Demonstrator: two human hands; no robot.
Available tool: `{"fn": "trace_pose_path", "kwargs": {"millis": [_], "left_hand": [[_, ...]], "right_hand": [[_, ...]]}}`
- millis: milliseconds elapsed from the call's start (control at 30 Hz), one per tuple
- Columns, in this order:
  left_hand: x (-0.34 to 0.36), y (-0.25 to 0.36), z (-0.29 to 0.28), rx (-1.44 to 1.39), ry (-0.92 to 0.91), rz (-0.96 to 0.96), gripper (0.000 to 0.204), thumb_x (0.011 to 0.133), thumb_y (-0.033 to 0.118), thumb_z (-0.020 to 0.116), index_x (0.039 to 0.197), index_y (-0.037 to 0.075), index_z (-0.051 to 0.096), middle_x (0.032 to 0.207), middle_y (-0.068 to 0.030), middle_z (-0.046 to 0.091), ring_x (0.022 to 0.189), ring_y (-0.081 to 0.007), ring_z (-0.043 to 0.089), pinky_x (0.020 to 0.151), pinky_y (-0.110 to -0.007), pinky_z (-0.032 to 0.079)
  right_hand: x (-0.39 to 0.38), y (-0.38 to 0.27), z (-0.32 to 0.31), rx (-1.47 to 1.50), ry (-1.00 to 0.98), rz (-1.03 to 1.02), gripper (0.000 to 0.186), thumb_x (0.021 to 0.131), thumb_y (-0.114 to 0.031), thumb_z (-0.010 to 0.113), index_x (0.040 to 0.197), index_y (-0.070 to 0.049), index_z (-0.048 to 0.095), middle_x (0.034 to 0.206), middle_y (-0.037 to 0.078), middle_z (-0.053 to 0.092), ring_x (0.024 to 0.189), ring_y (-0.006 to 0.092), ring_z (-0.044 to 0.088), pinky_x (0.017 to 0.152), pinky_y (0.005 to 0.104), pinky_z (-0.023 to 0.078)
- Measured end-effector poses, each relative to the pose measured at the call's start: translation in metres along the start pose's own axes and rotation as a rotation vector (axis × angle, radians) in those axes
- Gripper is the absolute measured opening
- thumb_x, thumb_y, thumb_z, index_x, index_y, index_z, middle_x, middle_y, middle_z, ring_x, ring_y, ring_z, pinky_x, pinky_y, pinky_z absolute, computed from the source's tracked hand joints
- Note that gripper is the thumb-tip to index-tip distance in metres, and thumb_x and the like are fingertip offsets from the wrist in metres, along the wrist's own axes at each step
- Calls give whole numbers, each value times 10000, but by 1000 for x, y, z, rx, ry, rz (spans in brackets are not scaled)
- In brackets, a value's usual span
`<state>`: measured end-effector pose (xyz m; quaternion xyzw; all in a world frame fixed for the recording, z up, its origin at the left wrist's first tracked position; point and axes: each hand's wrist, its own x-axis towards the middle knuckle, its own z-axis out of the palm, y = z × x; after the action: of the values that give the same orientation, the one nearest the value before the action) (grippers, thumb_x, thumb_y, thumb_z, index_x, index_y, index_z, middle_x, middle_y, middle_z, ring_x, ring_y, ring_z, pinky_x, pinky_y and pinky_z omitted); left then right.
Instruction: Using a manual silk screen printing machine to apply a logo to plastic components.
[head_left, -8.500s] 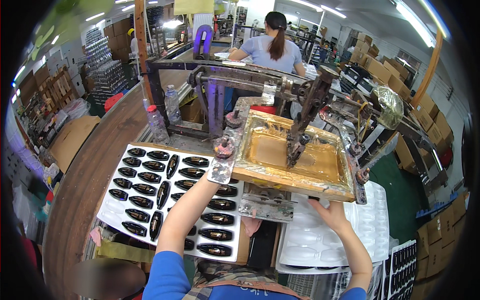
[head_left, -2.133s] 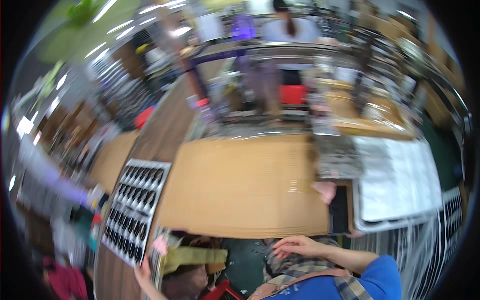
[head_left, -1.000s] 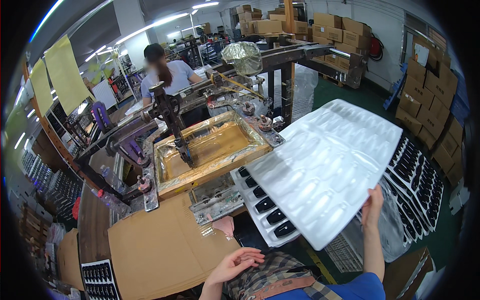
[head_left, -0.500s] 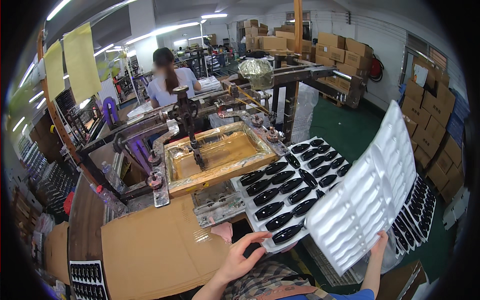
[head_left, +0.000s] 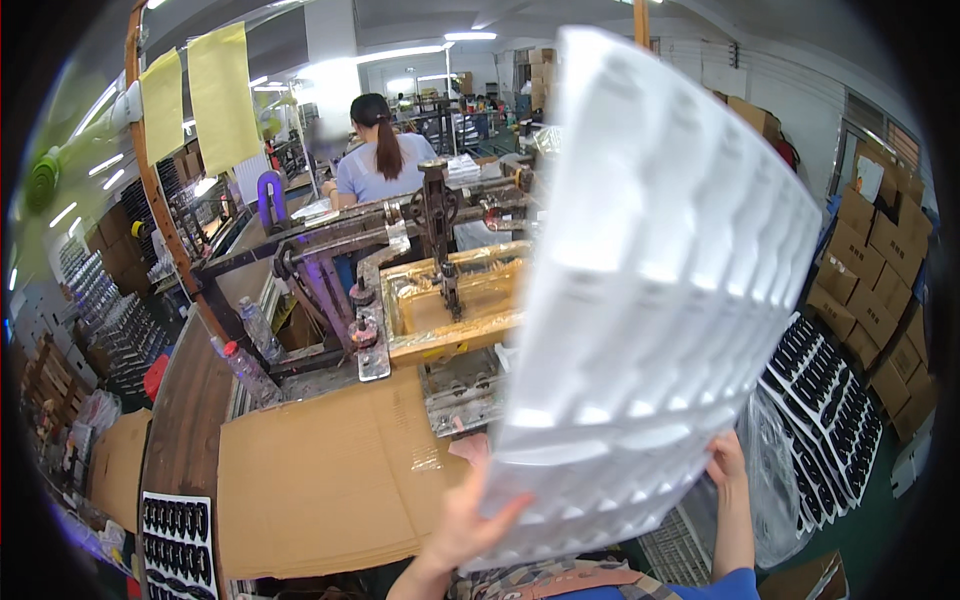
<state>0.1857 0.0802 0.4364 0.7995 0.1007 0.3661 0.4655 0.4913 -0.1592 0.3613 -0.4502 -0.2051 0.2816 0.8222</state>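
A large white moulded plastic tray (head_left: 650, 300), with rows of shallow hollows, stands tilted up in front of me and is blurred by motion. My right hand (head_left: 728, 462) grips its lower right edge. At the lower left edge, my left hand (head_left: 470, 525) holds the tray with the thumb on its near face; the other fingers are partly smeared. Behind the tray, the sheet of glossy black oval parts is hidden from sight. Left of it shows a printing frame (head_left: 455, 342) with a yellowish wooden rim, part of a stained metal press (head_left: 372, 335).
Flat cardboard (head_left: 320, 480) covers the bench. White trays of black parts (head_left: 830, 410) lie stacked at the right beside clear plastic wrap (head_left: 770, 480). Another such tray (head_left: 178, 540) is at lower left. Bottles (head_left: 250, 372) stand by the press. A co-worker (head_left: 385, 150) sits beyond.
The white tray has swung up and left, now covering the sheet of black parts. My left hand has come onto its edge. The view has turned left.
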Motion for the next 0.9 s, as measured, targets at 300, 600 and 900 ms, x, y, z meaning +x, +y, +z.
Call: {"fn": "trace_pose_path", "kwargs": {"millis": [300,600,900], "left_hand": [[-260,-37,-180,9,1149,-723,596,812,427,526,1260,59,390,1037,-129,588,858,-284,591,741,-401,487],[-287,-44,-161,-186,1504,-571,569,783,287,592,1211,-32,394,1126,-156,503,961,-271,521,825,-376,434],[-231,-96,-92,-289,1798,-421,455,827,185,567,1187,-36,398,1150,-158,474,987,-252,508,834,-359,441]], "right_hand": [[69,-7,166,-977,-943,0,347,833,-279,535,1058,-14,534,964,116,602,877,199,584,748,295,453],[56,42,137,-1925,-1134,-321,376,610,-314,710,786,-15,563,829,108,575,823,254,565,643,359,483],[113,12,216,-1356,-795,-265,516,686,-186,692,1109,-24,447,731,92,562,559,209,546,561,308,450]]}}
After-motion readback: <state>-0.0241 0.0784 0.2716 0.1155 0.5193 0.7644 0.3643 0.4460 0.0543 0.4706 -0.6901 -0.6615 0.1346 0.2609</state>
